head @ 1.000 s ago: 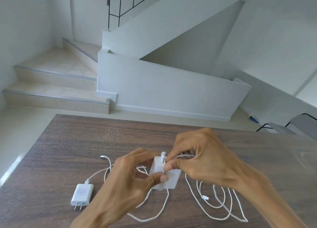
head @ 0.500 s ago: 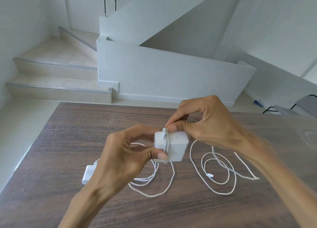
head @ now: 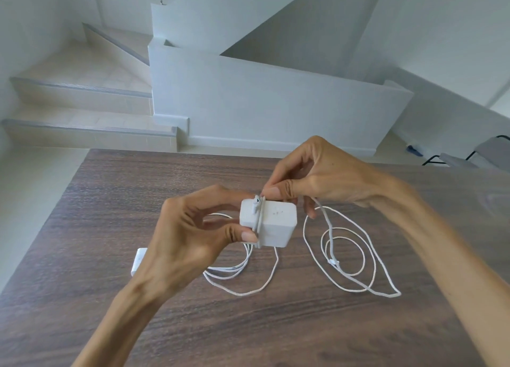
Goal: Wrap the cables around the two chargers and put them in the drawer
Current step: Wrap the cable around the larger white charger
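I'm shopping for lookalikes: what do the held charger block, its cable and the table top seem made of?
Charger block: probably hard matte white plastic, with crisp flat faces, rounded corners and no shine. Cable: flexible white, apparently rubbery or plastic sheathed, since it lies in loose loops. Table top: dark brown wood grain with a dull finish; solid wood or laminate cannot be told.

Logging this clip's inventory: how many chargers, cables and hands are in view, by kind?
Chargers: 2, the square charger held above the table and the small charger lying partly behind the left hand.
Cables: 2, the thick cable pinched by the right hand, and the thin cable.
Hands: 2.
Total: 6.
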